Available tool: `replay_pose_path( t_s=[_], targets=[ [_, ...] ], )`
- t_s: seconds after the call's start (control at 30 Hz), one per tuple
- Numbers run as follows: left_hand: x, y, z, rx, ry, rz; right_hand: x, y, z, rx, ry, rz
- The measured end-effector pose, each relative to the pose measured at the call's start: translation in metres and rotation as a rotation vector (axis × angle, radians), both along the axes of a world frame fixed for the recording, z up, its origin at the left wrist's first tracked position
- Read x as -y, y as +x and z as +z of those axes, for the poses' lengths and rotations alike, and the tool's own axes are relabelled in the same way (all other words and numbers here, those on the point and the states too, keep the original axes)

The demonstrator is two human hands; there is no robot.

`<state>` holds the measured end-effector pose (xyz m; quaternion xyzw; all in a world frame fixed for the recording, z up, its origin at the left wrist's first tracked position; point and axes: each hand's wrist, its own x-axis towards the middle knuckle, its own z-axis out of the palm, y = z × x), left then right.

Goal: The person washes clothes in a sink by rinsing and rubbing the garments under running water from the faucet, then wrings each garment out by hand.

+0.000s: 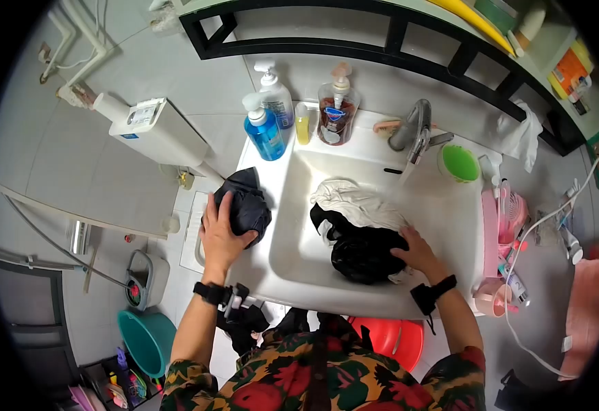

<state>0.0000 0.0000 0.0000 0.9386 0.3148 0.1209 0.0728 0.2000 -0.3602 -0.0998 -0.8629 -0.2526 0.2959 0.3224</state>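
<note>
On the left ledge of the white sink [282, 270], my left hand [222, 236] rests on a bunched dark grey cloth [248, 205], with fingers and thumb around its near side. My right hand [419, 253] is inside the basin, its fingers and thumb on the right edge of a wet black cloth [364, 253]. A white cloth [354, 198] lies behind the black one, touching it. Part of my right fingertips is hidden against the fabric. Both wrists wear black straps.
A faucet [416, 133] stands at the back right by a green bowl [459, 163]. A blue pump bottle [265, 130] and a brown soap bottle [337, 113] line the back left. Above runs a black-framed shelf [299, 46]. A red basin [395, 339] sits below.
</note>
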Motion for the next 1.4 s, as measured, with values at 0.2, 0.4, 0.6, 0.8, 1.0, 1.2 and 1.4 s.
replay_pose_path(
  t_s=[0.2, 0.4, 0.6, 0.8, 1.0, 1.2, 1.4],
  targets=[
    [0.031, -0.026, -0.023, 0.063, -0.293, 0.144, -0.026, -0.012, 0.019, 0.396, -0.129, 0.064],
    [0.066, -0.084, -0.010, 0.062, -0.439, 0.201, -0.012, -0.022, 0.012, 0.351, -0.093, 0.159],
    [0.117, -0.014, -0.028, 0.017, -0.788, -0.189, -0.051, -0.032, 0.030, 0.236, 0.122, 0.123],
    [0.162, 0.089, -0.019, 0.475, -1.163, -0.354, -0.058, -0.026, 0.104, -0.258, 0.611, -0.219],
    [0.129, 0.130, 0.000, 0.375, -0.627, -0.656, -0.048, 0.007, 0.119, -0.142, 0.559, -0.313],
    [0.103, 0.122, -0.058, -0.312, -0.518, -0.476, -0.032, 0.006, 0.020, 0.459, 0.031, 0.016],
    [0.119, 0.146, -0.087, -0.652, -0.341, -0.630, -0.059, 0.011, -0.003, 0.424, -0.276, 0.240]
  ],
)
